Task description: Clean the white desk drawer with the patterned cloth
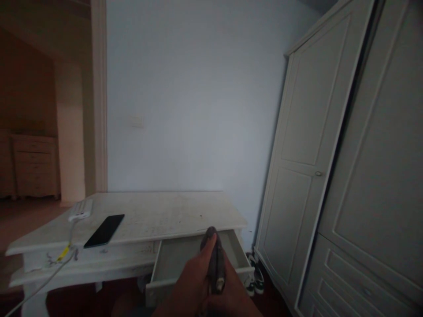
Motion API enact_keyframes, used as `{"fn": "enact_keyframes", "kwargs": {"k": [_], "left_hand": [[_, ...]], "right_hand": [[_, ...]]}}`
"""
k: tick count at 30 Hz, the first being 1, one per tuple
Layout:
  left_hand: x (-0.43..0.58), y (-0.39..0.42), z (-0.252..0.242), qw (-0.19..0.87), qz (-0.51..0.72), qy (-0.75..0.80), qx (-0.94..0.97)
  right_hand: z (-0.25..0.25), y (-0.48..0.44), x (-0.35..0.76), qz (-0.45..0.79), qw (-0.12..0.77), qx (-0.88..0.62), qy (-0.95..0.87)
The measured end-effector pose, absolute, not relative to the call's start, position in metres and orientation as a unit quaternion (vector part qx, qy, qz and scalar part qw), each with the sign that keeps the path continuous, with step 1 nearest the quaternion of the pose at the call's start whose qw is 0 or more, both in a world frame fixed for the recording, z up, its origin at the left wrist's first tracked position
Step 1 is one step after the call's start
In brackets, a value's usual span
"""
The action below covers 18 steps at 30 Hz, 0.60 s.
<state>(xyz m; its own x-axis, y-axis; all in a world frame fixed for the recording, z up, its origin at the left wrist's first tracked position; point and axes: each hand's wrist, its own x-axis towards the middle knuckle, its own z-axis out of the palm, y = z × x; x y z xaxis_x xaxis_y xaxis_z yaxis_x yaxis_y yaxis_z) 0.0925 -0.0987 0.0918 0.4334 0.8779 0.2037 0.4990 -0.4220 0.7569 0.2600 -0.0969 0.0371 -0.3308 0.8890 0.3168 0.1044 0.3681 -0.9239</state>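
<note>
Item held: a slim dark item [217, 264], identity not clear, upright to slightly tilted in the view, between the two hands and before the pulled-out drawer [180, 257]. Its height above the drawer cannot be told.

Condition of hands: left hand [200, 263] closed around the near-left side, thumb laid along the upper part; right hand [230, 274] closed in against the other side. The far-side fingers of both are hidden.

Handling, as judged: light enough for one hand; firm along its length, with a matt surface unlikely to slip. A shiny, metal-looking spot shows toward the lower end and may be harder and smoother. Whether it is fragile cannot be told. Best hold: around the middle of the dark length, clear of the shiny spot.

Surroundings: the drawer belongs to the worn white counter [158, 207]. On its left part lie a phone [104, 231] and, beyond it, a power strip [81, 210] with a cable [49, 279] trailing over the edge. Shoes [257, 279] stand on the floor between counter and wardrobe [297, 185].
</note>
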Motion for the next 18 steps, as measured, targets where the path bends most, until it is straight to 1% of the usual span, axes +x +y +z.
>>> {"fn": "enact_keyframes", "kwargs": {"k": [3, 6, 9, 11, 12, 14, 18], "left_hand": [[0.096, -0.107, 0.106, 0.364, 0.291, 0.368, 0.805], [0.099, -0.109, 0.105, 0.453, 0.292, 0.289, 0.791], [0.097, -0.098, 0.093, 0.572, 0.342, 0.212, 0.715], [0.090, -0.087, 0.084, 0.613, 0.371, 0.206, 0.666], [0.086, -0.081, 0.079, 0.608, 0.384, 0.217, 0.660], [0.079, -0.070, 0.072, 0.562, 0.406, 0.252, 0.675], [0.085, -0.053, 0.070, 0.410, 0.471, 0.354, 0.696]], "right_hand": [[0.009, -0.087, 0.276, 0.487, 0.506, -0.375, -0.605], [-0.014, -0.081, 0.289, 0.528, 0.571, -0.420, -0.468], [-0.013, -0.080, 0.302, 0.582, 0.588, -0.422, -0.371], [-0.002, -0.077, 0.312, 0.607, 0.580, -0.416, -0.349], [0.006, -0.074, 0.317, 0.612, 0.578, -0.415, -0.346], [0.022, -0.067, 0.326, 0.615, 0.575, -0.411, -0.350], [0.047, -0.053, 0.328, 0.626, 0.555, -0.375, -0.400]]}}
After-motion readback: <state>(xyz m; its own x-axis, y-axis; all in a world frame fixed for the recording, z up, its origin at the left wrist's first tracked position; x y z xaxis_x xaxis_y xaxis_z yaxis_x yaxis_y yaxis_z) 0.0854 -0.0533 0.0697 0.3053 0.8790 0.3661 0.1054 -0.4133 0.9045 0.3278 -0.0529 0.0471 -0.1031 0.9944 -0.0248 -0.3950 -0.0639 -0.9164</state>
